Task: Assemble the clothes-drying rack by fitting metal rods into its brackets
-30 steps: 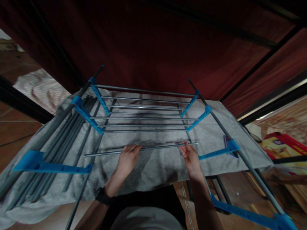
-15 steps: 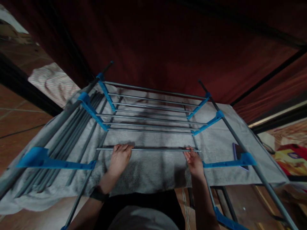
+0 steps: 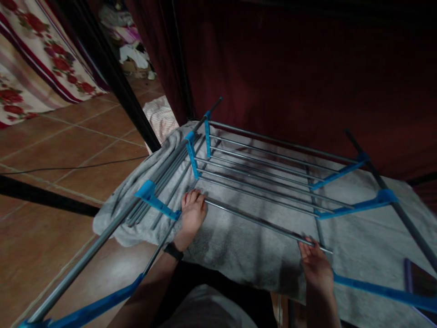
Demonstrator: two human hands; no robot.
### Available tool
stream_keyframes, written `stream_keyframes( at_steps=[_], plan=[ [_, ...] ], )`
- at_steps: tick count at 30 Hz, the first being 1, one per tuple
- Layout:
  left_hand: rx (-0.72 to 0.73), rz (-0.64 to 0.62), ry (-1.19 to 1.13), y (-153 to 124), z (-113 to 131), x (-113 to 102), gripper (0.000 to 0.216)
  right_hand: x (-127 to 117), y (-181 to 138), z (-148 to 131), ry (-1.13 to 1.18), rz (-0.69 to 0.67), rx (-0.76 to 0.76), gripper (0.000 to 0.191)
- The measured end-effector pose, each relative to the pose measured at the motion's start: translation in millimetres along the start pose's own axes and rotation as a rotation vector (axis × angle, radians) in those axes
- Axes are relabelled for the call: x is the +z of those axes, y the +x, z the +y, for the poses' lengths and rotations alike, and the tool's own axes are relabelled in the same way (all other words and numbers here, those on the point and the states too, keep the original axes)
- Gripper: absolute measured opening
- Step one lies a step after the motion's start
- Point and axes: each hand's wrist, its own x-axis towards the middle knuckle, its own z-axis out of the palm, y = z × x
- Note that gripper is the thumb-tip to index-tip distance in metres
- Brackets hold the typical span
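A thin metal rod [image 3: 252,219] runs crosswise in front of me, held near both ends. My left hand [image 3: 194,212] is closed round its left end, close to a blue plastic bracket [image 3: 159,203]. Near the right end, my right hand [image 3: 314,262] grips the rod with the fingers under it, and the tip sticks out past them. Around both hands stands a rack frame [image 3: 105,243] of grey tubes and blue brackets. Several thin rods [image 3: 266,166] span its far brackets. On the right, another blue bracket [image 3: 378,289] reaches inward from the frame.
Several loose grey tubes [image 3: 162,184] lie on the grey blanket [image 3: 225,246] at the left. A dark phone-like object [image 3: 418,280] rests at the right. Dark red curtain [image 3: 290,64] hangs behind. Black posts [image 3: 116,68] stand beside the tiled floor [image 3: 61,155] on the left.
My view has swung to the left, showing more floor and a flowered cloth. My left hand has slid to the rod's left end, beside the bracket. Both hands still hold the rod.
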Motion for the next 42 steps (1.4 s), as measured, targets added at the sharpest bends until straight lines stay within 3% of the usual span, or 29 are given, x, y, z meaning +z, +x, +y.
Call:
stream_keyframes(
  at_steps=[5,11,16,19,27,36,42],
  plan=[
    [-0.224,0.167,-0.347,10.1,-1.5,5.8,0.043,-0.2,-2.3,0.0,0.009,-0.009,-0.030,0.012],
    [-0.778,0.258,-1.168,21.2,19.8,9.7,0.055,3.4,-0.6,-0.1,-0.030,-0.021,-0.091,0.010],
    [-0.939,0.265,-1.451,18.2,28.8,4.1,0.038,5.2,-2.4,-1.0,-0.028,-0.042,-0.104,0.015],
    [-0.961,0.206,-1.490,16.6,28.0,0.1,0.028,3.8,-1.4,-1.2,-0.032,-0.028,-0.087,0.011],
    [-0.951,0.157,-1.523,15.8,33.2,0.1,0.030,0.5,3.0,1.5,-0.027,-0.014,-0.069,0.008],
    [-0.963,0.071,-1.535,8.1,45.0,8.5,0.029,-1.4,1.4,-2.3,-0.060,-0.050,-0.068,0.017],
    [-0.991,0.003,-1.535,2.5,54.7,10.7,0.025,5.9,3.6,-1.8,-0.053,0.004,-0.035,0.019]
  ],
)
